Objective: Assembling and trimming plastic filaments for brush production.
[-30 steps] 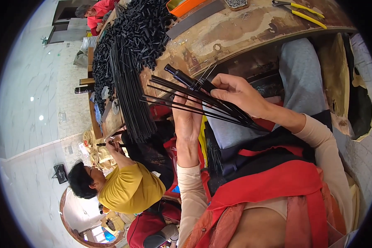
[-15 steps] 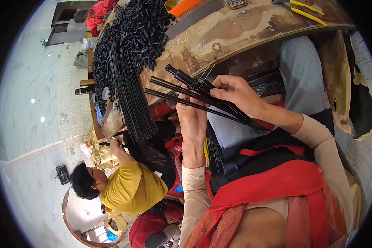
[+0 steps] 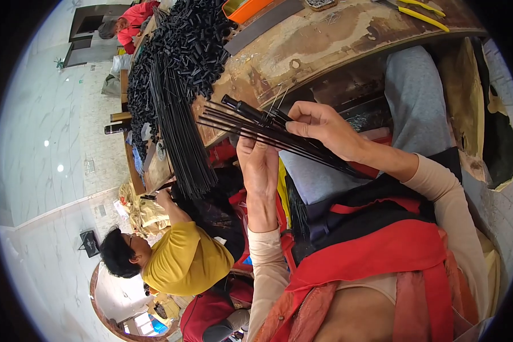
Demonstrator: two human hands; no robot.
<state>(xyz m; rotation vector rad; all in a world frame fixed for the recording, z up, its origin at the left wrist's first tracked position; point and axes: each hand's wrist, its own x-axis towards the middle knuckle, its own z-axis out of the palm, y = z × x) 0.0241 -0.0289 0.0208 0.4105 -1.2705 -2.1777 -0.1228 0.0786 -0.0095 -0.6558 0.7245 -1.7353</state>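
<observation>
Above my lap I hold what looks like an umbrella frame, with a black tube-shaped runner (image 3: 248, 110) and several thin black ribs (image 3: 302, 147) fanned out beside it. From below, my left hand (image 3: 258, 162) is closed round the ribs and the runner, its fingertips partly hidden behind them. My right hand (image 3: 323, 126) pinches at the runner's near end, where the ribs meet it; the exact piece between its fingers is hidden. Two thin bare wires (image 3: 277, 98) stick up next to my right fingertips.
A heap of black plastic tubes (image 3: 194, 43) and a bundle of long black ribs (image 3: 182, 137) lie on the worn wooden table (image 3: 325, 43). Yellow-handled pliers (image 3: 422, 17) and an orange tray (image 3: 245, 8) sit farther back. A person in yellow (image 3: 185, 256) works at left, another in red (image 3: 137, 23) at far left.
The ribs have spread into a wider fan. My left hand has shifted slightly left, and the runner has tipped a little lower; my right hand stays closed at its end.
</observation>
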